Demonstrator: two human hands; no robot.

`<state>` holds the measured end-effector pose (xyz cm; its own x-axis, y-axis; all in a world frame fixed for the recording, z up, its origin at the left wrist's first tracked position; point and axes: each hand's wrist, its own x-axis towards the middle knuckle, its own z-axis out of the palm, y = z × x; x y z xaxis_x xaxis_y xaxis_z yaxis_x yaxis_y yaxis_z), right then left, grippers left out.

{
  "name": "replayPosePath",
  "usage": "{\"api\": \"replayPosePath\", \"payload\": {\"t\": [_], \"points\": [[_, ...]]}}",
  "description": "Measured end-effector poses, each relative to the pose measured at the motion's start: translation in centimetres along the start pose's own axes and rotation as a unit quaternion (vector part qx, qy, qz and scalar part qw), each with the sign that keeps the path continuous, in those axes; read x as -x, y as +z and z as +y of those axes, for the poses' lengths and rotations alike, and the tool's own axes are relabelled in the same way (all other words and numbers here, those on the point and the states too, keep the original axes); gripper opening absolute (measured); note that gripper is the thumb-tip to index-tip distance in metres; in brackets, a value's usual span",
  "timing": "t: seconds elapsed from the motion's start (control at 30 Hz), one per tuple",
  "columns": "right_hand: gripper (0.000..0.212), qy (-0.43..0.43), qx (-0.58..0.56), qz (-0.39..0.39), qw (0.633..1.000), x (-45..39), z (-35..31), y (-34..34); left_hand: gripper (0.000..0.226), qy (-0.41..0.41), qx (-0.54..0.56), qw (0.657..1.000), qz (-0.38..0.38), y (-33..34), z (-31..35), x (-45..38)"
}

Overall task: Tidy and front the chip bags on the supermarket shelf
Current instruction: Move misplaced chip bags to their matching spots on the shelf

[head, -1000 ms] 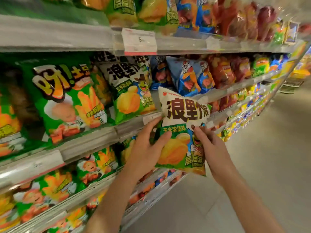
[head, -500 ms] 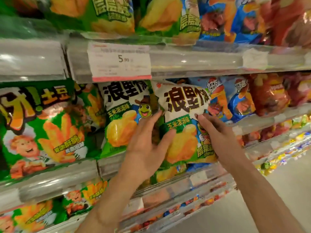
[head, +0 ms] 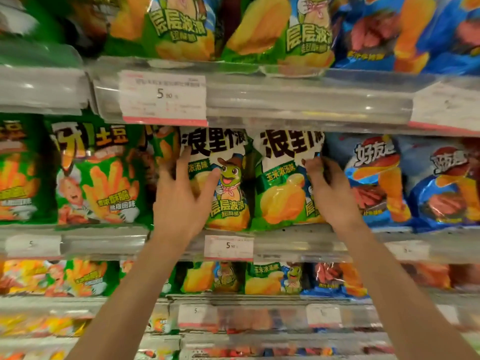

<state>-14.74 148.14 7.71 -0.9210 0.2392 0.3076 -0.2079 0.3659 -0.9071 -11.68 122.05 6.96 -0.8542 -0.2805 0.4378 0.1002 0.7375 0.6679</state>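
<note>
Two green-and-white chip bags with a frog cartoon stand side by side on the middle shelf (head: pixel 298 242), faces forward. My left hand (head: pixel 181 198) lies spread on the left bag (head: pixel 228 198), fingers near its upper left edge and thumb across its front. My right hand (head: pixel 330 193) grips the right edge of the right bag (head: pixel 280 193), with its fingers curled round that edge. Both bags sit upright with their bottoms at the shelf's front rail.
Green fries bags (head: pixel 98 178) fill the shelf to the left and blue bags (head: pixel 376 183) stand to the right. The upper shelf rail (head: pixel 298 100) with a price label (head: pixel 163 97) hangs just above. More chip bags (head: pixel 275 279) sit on the shelf below.
The bag that both hands held in front of the shelf now stands on the middle shelf beside its twin. My left hand has shifted onto the left bag; my view has moved closer.
</note>
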Motion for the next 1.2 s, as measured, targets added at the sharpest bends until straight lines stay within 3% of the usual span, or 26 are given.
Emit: {"api": "replayPosePath", "payload": {"t": [0.17, 0.33, 0.47, 0.57, 0.63, 0.73, 0.83, 1.07, 1.2], "points": [[0.046, -0.023, 0.002, 0.047, 0.999, 0.5, 0.3, 0.8, 0.082, 0.013, -0.024, 0.999, -0.026, -0.1, 0.6, -0.1], [0.045, -0.051, 0.016, 0.089, 0.995, 1.0, 0.7, 1.6, 0.08, 0.037, 0.025, 0.998, 0.044, 0.3, 0.3, 0.2], [0.063, -0.077, 0.095, 0.099, 0.987, 1.1, 0.7, 1.6, 0.079, 0.027, 0.006, 0.999, 0.039, 1.0, -0.1, -0.1], [0.069, -0.178, 0.204, 0.117, 0.956, 2.3, -0.3, 1.5, 0.079, 0.052, -0.031, 0.997, 0.057, 1.2, -0.4, -0.4], [0.071, -0.232, 0.3, 0.084, 0.921, 3.0, -0.3, 2.2, 0.077, 0.077, -0.055, 0.993, 0.072, 1.3, -0.5, -0.5], [0.075, -0.222, 0.386, 0.06, 0.894, 3.1, 0.3, 3.3, 0.074, 0.137, -0.1, 0.982, 0.079, 1.6, -0.8, -0.4], [0.075, -0.195, 0.401, 0.072, 0.892, 3.0, 0.5, 3.9, 0.071, 0.189, -0.163, 0.966, 0.067, 2.1, -1.2, -0.4], [0.075, -0.192, 0.397, 0.095, 0.892, 2.9, 0.8, 4.5, 0.07, 0.181, -0.159, 0.969, 0.054, 2.4, -1.5, -0.6], [0.078, -0.196, 0.344, 0.092, 0.914, 3.0, 0.5, 4.2, 0.071, 0.18, -0.145, 0.971, 0.054, 2.1, -1.3, -0.4]]}}
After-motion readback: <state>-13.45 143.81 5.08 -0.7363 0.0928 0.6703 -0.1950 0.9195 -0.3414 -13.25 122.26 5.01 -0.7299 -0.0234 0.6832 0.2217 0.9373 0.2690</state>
